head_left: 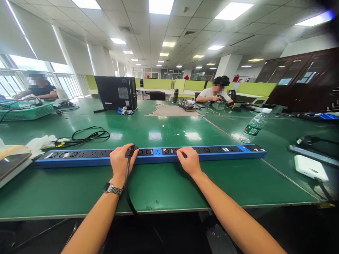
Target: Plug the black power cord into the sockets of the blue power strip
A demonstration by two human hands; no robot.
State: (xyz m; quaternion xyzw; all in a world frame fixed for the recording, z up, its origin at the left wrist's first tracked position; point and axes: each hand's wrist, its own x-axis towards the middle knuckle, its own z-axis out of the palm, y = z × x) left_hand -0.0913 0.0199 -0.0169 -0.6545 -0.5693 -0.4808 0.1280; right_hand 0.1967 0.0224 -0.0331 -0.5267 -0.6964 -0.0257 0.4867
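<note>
A long blue and black power strip (212,152) lies across the green table (164,190) in front of me. My left hand (121,160), with a metal watch on the wrist, is closed on a black plug (130,151) pressed at the strip's sockets; its black cable (128,187) runs back over the table's near edge. My right hand (188,160) rests on the strip just right of its middle, fingers bent over its top, pressing it down.
A coiled black cable (87,135) and white cloth (39,141) lie at the left. A plastic water bottle (253,126) stands at the right, a white box (310,168) beyond it. A black computer case (116,92) stands at the back. Two people sit at the far tables.
</note>
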